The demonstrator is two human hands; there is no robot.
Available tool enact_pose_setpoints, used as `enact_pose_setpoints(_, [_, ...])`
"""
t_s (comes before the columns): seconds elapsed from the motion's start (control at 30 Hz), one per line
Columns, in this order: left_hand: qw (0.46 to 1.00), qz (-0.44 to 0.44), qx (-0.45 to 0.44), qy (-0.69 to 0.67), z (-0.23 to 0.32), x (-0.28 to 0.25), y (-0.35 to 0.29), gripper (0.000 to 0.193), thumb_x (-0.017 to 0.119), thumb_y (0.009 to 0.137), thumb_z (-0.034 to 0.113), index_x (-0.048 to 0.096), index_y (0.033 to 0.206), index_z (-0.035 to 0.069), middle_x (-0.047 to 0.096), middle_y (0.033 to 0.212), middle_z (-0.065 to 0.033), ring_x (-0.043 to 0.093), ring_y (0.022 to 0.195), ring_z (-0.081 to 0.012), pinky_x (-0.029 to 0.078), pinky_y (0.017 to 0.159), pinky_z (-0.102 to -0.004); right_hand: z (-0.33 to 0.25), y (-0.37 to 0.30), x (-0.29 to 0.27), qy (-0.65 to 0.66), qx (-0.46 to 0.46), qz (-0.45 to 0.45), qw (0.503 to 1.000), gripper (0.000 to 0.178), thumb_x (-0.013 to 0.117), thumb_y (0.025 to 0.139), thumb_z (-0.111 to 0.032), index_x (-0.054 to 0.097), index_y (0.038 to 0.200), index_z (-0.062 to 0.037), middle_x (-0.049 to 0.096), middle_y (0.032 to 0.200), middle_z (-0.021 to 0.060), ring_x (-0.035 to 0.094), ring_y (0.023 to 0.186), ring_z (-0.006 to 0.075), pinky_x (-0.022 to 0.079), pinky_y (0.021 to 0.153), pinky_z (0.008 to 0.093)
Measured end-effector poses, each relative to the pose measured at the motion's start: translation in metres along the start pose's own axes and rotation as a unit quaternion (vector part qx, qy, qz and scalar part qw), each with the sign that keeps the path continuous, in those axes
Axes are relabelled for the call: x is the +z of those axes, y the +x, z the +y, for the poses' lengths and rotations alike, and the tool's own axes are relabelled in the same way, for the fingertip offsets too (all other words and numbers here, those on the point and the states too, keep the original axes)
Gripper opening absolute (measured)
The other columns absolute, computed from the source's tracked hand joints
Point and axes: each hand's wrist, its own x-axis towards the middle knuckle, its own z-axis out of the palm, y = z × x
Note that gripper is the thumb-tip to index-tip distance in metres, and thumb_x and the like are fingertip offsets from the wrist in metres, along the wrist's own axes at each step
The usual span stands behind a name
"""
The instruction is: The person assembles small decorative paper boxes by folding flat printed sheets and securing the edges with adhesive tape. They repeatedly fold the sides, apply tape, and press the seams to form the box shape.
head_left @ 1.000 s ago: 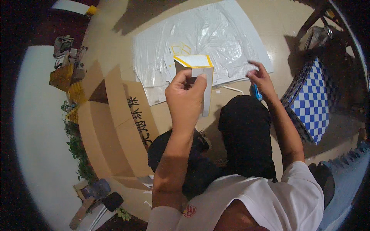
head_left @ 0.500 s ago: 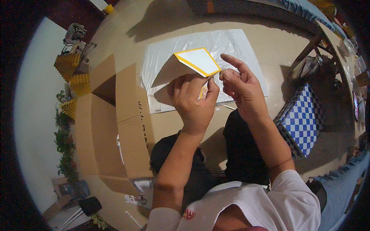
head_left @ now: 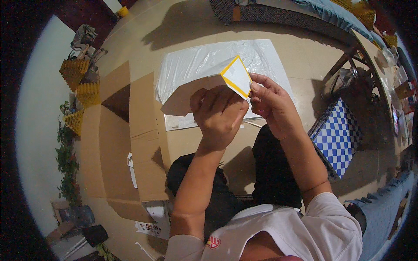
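One yellow-edged white paperboard box (head_left: 237, 77) was held above a plastic-covered white sheet (head_left: 178, 65), the right hand (head_left: 276, 106) pinching its corner between thumb and fingers, the left hand (head_left: 219, 115) gripping its side, fingertips hidden.

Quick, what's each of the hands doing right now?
Left hand: closed, holding the paper box.
Right hand: fingertips at the box's yellow-edged end; can't tell whether it grips.
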Motion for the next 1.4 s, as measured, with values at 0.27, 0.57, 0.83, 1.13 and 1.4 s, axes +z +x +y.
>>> enact_pose_setpoints(0.27, [0.998, -0.015, 0.049, -0.031, 0.003, -0.001, 0.000, 0.015, 0.074, 0.069, 0.013, 0.068, 0.082, 0.014, 0.066, 0.084, -0.0018, 0.062, 0.084, -0.0176, 0.038, 0.087, -0.0393, -0.007, 0.000, -0.009, -0.015, 0.037, -0.036, 0.999, 0.041, 0.062, 0.091, -0.033, 0.057, 0.120, -0.0038, 0.059, 0.088, -0.0011, 0.045, 0.062, 0.0039, 0.036, 0.056, 0.0175])
enact_pose_setpoints(0.57, [0.993, -0.043, -0.074, -0.078, 0.002, 0.006, 0.001, 0.017, 0.074, 0.068, 0.010, 0.066, 0.084, 0.008, 0.064, 0.076, -0.0070, 0.061, 0.074, -0.0254, 0.045, 0.079, -0.0405, 0.003, -0.001, -0.012, -0.093, -0.062, -0.045, 0.993, 0.036, 0.058, 0.096, -0.025, 0.053, 0.126, -0.0043, 0.058, 0.086, -0.0012, 0.047, 0.068, 0.0034, 0.036, 0.057, 0.0174])
enact_pose_setpoints(0.83, [0.924, -0.122, -0.275, -0.234, 0.003, 0.004, 0.001, 0.019, 0.072, 0.081, 0.012, 0.065, 0.092, -0.002, 0.067, 0.086, -0.0113, 0.063, 0.079, -0.0187, 0.050, 0.073, -0.0331, 0.017, 0.007, -0.013, -0.228, -0.201, -0.007, 0.953, 0.036, 0.061, 0.093, -0.014, 0.051, 0.127, -0.0059, 0.061, 0.092, 0.0027, 0.055, 0.079, 0.0093, 0.048, 0.073, 0.0245])
enact_pose_setpoints(1.13, [0.919, -0.171, -0.232, -0.268, -0.004, 0.008, -0.001, 0.013, 0.065, 0.087, 0.008, 0.065, 0.097, -0.001, 0.067, 0.090, -0.0118, 0.062, 0.085, -0.0175, 0.049, 0.077, -0.0330, 0.015, 0.012, -0.031, -0.323, -0.290, -0.010, 0.901, 0.058, 0.071, 0.081, -0.015, 0.047, 0.135, -0.0100, 0.050, 0.129, 0.0091, 0.052, 0.112, 0.0197, 0.045, 0.092, 0.0329])
enact_pose_setpoints(1.4, [0.705, -0.189, -0.396, -0.557, 0.000, 0.004, 0.006, 0.020, 0.057, 0.092, 0.008, 0.060, 0.110, -0.001, 0.063, 0.107, -0.0113, 0.059, 0.104, -0.0195, 0.044, 0.094, -0.0338, 0.014, 0.007, -0.037, -0.369, -0.336, 0.016, 0.866, 0.074, 0.074, 0.073, -0.010, 0.040, 0.139, -0.0086, 0.045, 0.133, 0.0111, 0.047, 0.121, 0.0232, 0.046, 0.093, 0.0365])
